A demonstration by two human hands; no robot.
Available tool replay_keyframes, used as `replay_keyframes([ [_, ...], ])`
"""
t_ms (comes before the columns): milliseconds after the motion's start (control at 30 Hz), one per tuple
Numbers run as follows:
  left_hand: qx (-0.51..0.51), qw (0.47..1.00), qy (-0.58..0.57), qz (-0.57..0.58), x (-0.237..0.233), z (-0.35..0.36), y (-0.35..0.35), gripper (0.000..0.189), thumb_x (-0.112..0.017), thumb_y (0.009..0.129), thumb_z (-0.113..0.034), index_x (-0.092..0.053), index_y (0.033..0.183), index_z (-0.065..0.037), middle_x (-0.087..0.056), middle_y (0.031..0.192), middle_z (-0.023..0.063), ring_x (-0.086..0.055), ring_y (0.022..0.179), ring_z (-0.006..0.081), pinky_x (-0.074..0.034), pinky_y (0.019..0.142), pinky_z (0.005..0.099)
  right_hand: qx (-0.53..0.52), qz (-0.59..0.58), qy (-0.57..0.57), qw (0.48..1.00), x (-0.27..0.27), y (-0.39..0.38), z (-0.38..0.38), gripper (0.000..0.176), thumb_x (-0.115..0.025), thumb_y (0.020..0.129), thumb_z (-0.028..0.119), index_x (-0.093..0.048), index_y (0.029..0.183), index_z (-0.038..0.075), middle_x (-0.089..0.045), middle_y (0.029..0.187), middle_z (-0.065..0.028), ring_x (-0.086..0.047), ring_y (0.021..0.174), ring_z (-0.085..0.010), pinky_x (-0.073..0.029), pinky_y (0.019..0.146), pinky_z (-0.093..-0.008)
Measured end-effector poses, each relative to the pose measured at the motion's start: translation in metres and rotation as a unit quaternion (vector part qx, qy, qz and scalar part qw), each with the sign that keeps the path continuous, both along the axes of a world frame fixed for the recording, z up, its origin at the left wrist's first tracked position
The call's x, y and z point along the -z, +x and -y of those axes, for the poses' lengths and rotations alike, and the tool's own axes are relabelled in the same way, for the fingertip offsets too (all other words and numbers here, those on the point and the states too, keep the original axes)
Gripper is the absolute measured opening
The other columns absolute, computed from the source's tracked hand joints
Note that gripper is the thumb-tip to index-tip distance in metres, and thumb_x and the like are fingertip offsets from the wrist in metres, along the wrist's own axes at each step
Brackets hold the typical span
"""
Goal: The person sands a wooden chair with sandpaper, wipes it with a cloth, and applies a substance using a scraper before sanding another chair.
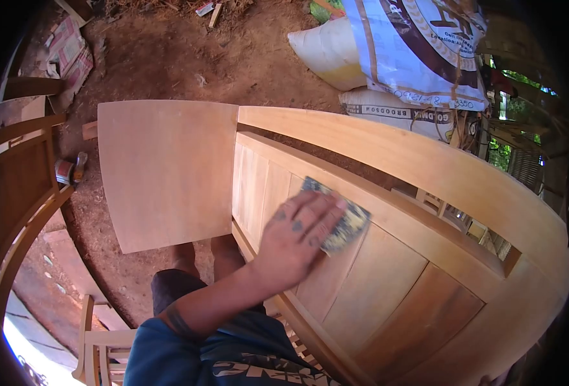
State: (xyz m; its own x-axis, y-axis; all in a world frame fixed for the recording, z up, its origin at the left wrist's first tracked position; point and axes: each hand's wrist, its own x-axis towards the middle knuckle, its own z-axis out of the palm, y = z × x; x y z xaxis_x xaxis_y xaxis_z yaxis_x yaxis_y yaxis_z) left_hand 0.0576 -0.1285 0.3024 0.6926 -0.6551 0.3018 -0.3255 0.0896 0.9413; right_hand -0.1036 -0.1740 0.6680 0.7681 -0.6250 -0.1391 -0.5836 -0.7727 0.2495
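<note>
My left hand (292, 241) presses a worn piece of sandpaper (352, 226) against a panelled wooden furniture frame (378, 273). The sheet is dark grey with pale yellowish patches, and my fingers lie over its left part. It covers part of the upper rail and the panels beneath. A curved top rail (361, 138) runs above, with a long slot under it. At the left end stands a broad, smooth wooden board (165, 174), joined at an angle to the frame. My right hand is not seen.
Filled sacks (419, 51) lie on the dirt ground (188, 58) behind the frame. Another wooden frame (21, 167) stands at the left, with a small container (64, 171) near it. A slatted wooden piece (108, 344) is at lower left.
</note>
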Motion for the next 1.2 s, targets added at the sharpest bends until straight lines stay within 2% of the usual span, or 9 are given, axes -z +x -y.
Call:
replay_keyframes([
  [167, -0.019, 0.999, -0.003, 0.025, -0.025, 0.001, -0.001, 0.053, -0.060, 0.067, -0.009, -0.056, 0.119, -0.002, -0.056, 0.117, 0.0122, -0.052, 0.106, 0.0283, -0.040, 0.090, 0.0440, -0.001, 0.011, -0.020, 1.000, -0.011, -0.028, 0.008, 0.048, -0.037, 0.094, 0.053, -0.032, 0.119, 0.013, -0.023, 0.137, -0.0255, -0.033, 0.124, -0.0392, -0.036, 0.100, -0.0562],
  [300, -0.041, 0.992, 0.113, 0.038, 0.011, -0.001, -0.001, 0.054, -0.060, 0.067, -0.011, -0.056, 0.120, -0.003, -0.056, 0.119, 0.0089, -0.052, 0.106, 0.0256, -0.034, 0.088, 0.0416, 0.067, 0.043, 0.008, 0.997, -0.047, -0.068, 0.025, 0.051, -0.036, 0.093, 0.055, -0.034, 0.117, 0.010, -0.027, 0.134, -0.0248, -0.036, 0.122, -0.0403, -0.037, 0.100, -0.0564],
  [433, -0.012, 1.000, 0.008, 0.025, -0.034, -0.003, -0.006, 0.056, -0.062, 0.065, -0.011, -0.055, 0.121, -0.006, -0.055, 0.122, 0.0063, -0.050, 0.107, 0.0239, -0.032, 0.088, 0.0439, -0.063, 0.002, -0.052, 0.997, -0.018, -0.042, 0.026, 0.048, -0.038, 0.094, 0.051, -0.033, 0.118, 0.010, -0.027, 0.134, -0.0232, -0.035, 0.123, -0.0391, -0.037, 0.100, -0.0570],
  [567, -0.050, 0.990, 0.128, 0.038, 0.005, -0.001, 0.006, 0.064, -0.067, 0.057, -0.005, -0.056, 0.120, -0.004, -0.056, 0.119, 0.0082, -0.054, 0.104, 0.0252, -0.034, 0.087, 0.0409, -0.056, 0.013, -0.039, 0.998, -0.003, -0.023, 0.016, 0.047, -0.040, 0.094, 0.049, -0.033, 0.118, 0.010, -0.026, 0.134, -0.0230, -0.035, 0.123, -0.0387, -0.037, 0.100, -0.0567],
  [700, -0.006, 1.000, -0.028, 0.012, -0.035, -0.003, -0.001, 0.063, -0.068, 0.056, -0.003, -0.057, 0.118, -0.003, -0.057, 0.116, 0.0098, -0.054, 0.104, 0.0268, -0.040, 0.085, 0.0403, -0.052, 0.018, -0.041, 0.998, -0.001, -0.024, 0.016, 0.046, -0.041, 0.094, 0.048, -0.032, 0.119, 0.010, -0.026, 0.134, -0.0229, -0.035, 0.123, -0.0382, -0.036, 0.100, -0.0563],
  [800, -0.021, 0.999, -0.013, 0.045, 0.012, 0.004, 0.002, 0.060, -0.062, 0.064, -0.006, -0.053, 0.124, -0.007, -0.053, 0.123, 0.0113, -0.051, 0.108, 0.0281, -0.041, 0.086, 0.0437, -0.053, 0.015, -0.042, 0.998, 0.000, -0.020, 0.015, 0.046, -0.042, 0.093, 0.046, -0.031, 0.119, 0.010, -0.026, 0.134, -0.0228, -0.034, 0.123, -0.0379, -0.036, 0.100, -0.0560],
  [900, -0.046, 0.995, 0.080, -0.049, 0.063, 0.008, 0.020, 0.059, -0.061, 0.061, 0.009, -0.056, 0.119, -0.004, -0.056, 0.119, 0.0136, -0.053, 0.110, 0.0342, -0.043, 0.093, 0.0440, -0.045, 0.013, -0.044, 0.998, 0.000, -0.021, 0.015, 0.046, -0.043, 0.093, 0.045, -0.031, 0.119, 0.009, -0.026, 0.134, -0.0226, -0.034, 0.123, -0.0376, -0.035, 0.100, -0.0557],
  [1033, -0.016, 0.998, 0.004, -0.060, 0.016, 0.017, 0.022, 0.061, -0.057, 0.063, 0.015, -0.054, 0.122, -0.004, -0.056, 0.120, 0.0155, -0.053, 0.112, 0.0356, -0.045, 0.095, 0.0431, -0.024, 0.007, -0.050, 0.998, -0.007, -0.026, 0.013, 0.046, -0.045, 0.092, 0.043, -0.030, 0.120, 0.009, -0.026, 0.134, -0.0225, -0.034, 0.123, -0.0372, -0.035, 0.101, -0.0553],
  [1200, -0.034, 0.996, 0.066, -0.040, 0.060, 0.011, 0.020, 0.062, -0.056, 0.064, 0.015, -0.054, 0.123, -0.003, -0.056, 0.120, 0.0166, -0.053, 0.112, 0.0366, -0.045, 0.096, 0.0413, -0.046, 0.011, -0.005, 0.999, 0.005, 0.006, 0.006, 0.046, -0.045, 0.093, 0.042, -0.029, 0.120, 0.009, -0.026, 0.134, -0.0225, -0.034, 0.123, -0.0368, -0.034, 0.101, -0.0549],
])
